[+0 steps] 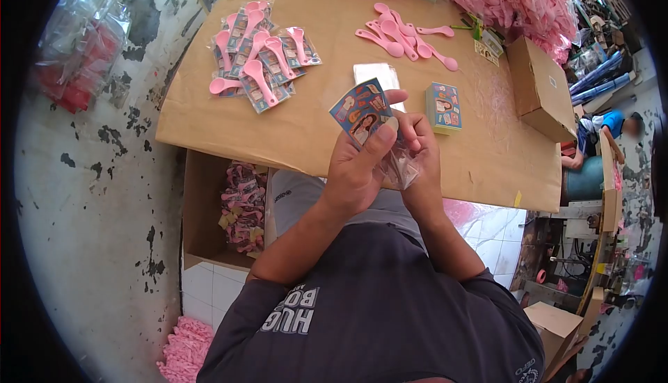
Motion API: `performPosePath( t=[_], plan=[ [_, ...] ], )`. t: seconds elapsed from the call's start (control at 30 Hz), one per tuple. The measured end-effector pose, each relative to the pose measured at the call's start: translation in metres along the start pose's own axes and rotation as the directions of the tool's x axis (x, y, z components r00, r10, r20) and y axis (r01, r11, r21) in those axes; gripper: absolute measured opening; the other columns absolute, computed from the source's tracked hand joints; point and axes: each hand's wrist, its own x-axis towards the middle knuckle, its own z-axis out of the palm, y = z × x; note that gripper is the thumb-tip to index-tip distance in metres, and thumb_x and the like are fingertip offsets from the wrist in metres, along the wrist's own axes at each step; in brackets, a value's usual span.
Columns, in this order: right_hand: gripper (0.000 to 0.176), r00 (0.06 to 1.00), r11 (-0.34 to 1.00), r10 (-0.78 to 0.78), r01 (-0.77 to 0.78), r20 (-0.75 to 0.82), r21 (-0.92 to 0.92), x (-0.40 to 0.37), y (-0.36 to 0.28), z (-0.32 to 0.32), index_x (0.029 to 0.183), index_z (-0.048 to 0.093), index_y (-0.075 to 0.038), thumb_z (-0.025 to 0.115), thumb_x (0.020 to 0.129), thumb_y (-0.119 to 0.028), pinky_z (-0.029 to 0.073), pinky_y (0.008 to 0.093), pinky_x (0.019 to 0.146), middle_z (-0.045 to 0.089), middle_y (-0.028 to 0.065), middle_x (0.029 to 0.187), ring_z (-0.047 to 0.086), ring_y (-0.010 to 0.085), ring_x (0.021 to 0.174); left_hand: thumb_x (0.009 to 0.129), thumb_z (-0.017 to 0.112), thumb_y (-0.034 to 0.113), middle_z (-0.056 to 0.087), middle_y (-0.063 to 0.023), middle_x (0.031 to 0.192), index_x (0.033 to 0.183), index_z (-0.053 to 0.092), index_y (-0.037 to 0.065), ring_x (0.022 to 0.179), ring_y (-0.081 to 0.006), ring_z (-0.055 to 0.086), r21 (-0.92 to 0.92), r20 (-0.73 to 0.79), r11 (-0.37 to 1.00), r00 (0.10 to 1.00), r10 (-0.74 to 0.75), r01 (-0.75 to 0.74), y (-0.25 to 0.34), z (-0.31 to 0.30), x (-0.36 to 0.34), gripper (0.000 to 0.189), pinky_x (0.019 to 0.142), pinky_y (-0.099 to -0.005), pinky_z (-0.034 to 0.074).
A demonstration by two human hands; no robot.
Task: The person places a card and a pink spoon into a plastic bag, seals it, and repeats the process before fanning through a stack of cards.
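Note:
My left hand (358,167) pinches a blue printed card (362,108) between thumb and fingers, above the table's near edge. Close beside it, my right hand (423,150) has its fingers curled around a crumpled clear plastic bag (399,167). Whether the card touches the bag is hidden by the fingers. Behind the hands lies a stack of clear bags (376,73), partly covered. To the right stands a stack of similar cards (443,108). Loose pink spoons (396,32) lie farther back, and bagged spoons with cards (261,56) are piled at the left.
Pink spoon heaps (515,0) sit at the table's back, near a cardboard box (539,87) on the right. Below the table's left side, an open carton (202,202) holds packed spoons. A peeling wall (104,209) runs along the left. Another person (612,122) is at far right.

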Motion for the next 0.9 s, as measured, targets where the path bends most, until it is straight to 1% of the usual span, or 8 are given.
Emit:
performPosePath(
  t=[0.13,0.27,0.33,0.47,0.63,0.73,0.8,0.9],
  plan=[
    [0.036,0.991,0.984,-0.135,0.134,0.002,-0.118,-0.003,0.005,0.001,0.118,0.05,-0.004,0.072,0.09,0.0,0.05,0.0228,0.081,0.055,0.0029,0.105,0.058,0.0073,0.095,0.108,0.055,0.021,0.062,-0.0114,0.107,0.149,0.038,-0.004,0.097,-0.0211,0.068,0.004,0.002,1.0,1.0,-0.01,0.01,0.001,0.002,-0.006,0.05,0.096,-0.0405,0.059],
    [0.059,0.916,0.851,-0.397,0.345,-0.054,-0.397,-0.015,-0.005,0.003,0.133,0.053,-0.006,0.077,0.08,0.005,0.049,0.0228,0.073,0.051,0.0068,0.112,0.056,0.0131,0.095,0.11,0.052,0.025,0.062,-0.0085,0.101,0.146,0.042,-0.002,0.094,-0.0193,0.067,-0.038,-0.074,0.997,0.995,-0.071,0.068,-0.003,-0.005,-0.013,0.046,0.095,-0.0408,0.059],
    [0.059,0.724,0.483,-0.668,0.599,0.174,-0.639,-0.017,-0.01,0.001,0.13,0.063,-0.009,0.081,0.076,0.004,0.049,0.0246,0.067,0.051,0.0086,0.115,0.056,0.0173,0.091,0.11,0.052,0.026,0.062,-0.0076,0.1,0.145,0.044,-0.002,0.093,-0.0187,0.067,-0.037,-0.116,0.995,0.989,-0.092,0.088,-0.001,-0.006,-0.014,0.045,0.095,-0.041,0.059],
    [0.03,0.681,0.311,-0.593,0.686,0.431,-0.657,-0.029,-0.017,-0.016,0.102,0.077,-0.012,0.082,0.076,0.001,0.049,0.0317,0.064,0.061,0.0077,0.112,0.059,0.0202,0.085,0.109,0.056,0.03,0.059,-0.0015,0.091,0.135,0.05,0.002,0.083,-0.0118,0.063,-0.057,-0.263,0.993,0.958,-0.112,0.101,0.004,-0.012,-0.013,0.039,0.085,-0.0349,0.059],
    [0.02,0.694,0.364,-0.503,0.71,0.515,-0.603,-0.017,-0.039,-0.034,0.095,0.075,-0.011,0.083,0.077,-0.005,0.048,0.0323,0.063,0.067,0.0026,0.095,0.061,0.0188,0.086,0.108,0.06,0.034,0.056,0.0001,0.088,0.131,0.052,0.007,0.08,-0.012,0.059,-0.063,-0.427,0.998,0.904,-0.021,-0.007,0.014,-0.04,-0.007,0.037,0.085,-0.036,0.056],
    [0.016,0.703,0.323,-0.497,0.694,0.509,-0.643,0.015,-0.056,-0.056,0.094,0.074,-0.008,0.081,0.08,-0.005,0.049,0.033,0.063,0.069,0.0053,0.092,0.064,0.019,0.084,0.107,0.061,0.036,0.057,-0.0006,0.088,0.131,0.052,0.006,0.08,-0.0129,0.059,-0.024,-0.493,0.999,0.87,0.013,-0.029,0.022,-0.051,-0.003,0.04,0.085,-0.0367,0.056],
    [0.012,0.86,0.446,-0.361,0.5,0.361,-0.743,0.051,-0.07,-0.075,0.096,0.072,-0.006,0.078,0.086,-0.006,0.051,0.0347,0.066,0.07,0.0078,0.09,0.066,0.0209,0.08,0.107,0.061,0.036,0.057,-0.0019,0.089,0.131,0.052,0.005,0.08,-0.0139,0.059,0.063,-0.511,0.997,0.856,0.074,-0.049,0.024,-0.055,0.0,0.04,0.085,-0.0375,0.057],
    [0.015,0.913,0.37,-0.257,0.396,0.317,-0.84,0.127,-0.075,-0.111,0.105,0.071,-0.005,0.072,0.091,-0.009,0.054,0.0371,0.074,0.071,0.0104,0.092,0.068,0.0245,0.081,0.107,0.059,0.037,0.059,-0.0033,0.092,0.132,0.052,0.005,0.083,-0.0149,0.06,0.111,-0.49,0.994,0.868,0.076,-0.025,0.017,-0.066,0.002,0.042,0.088,-0.0385,0.056]
  ],
)
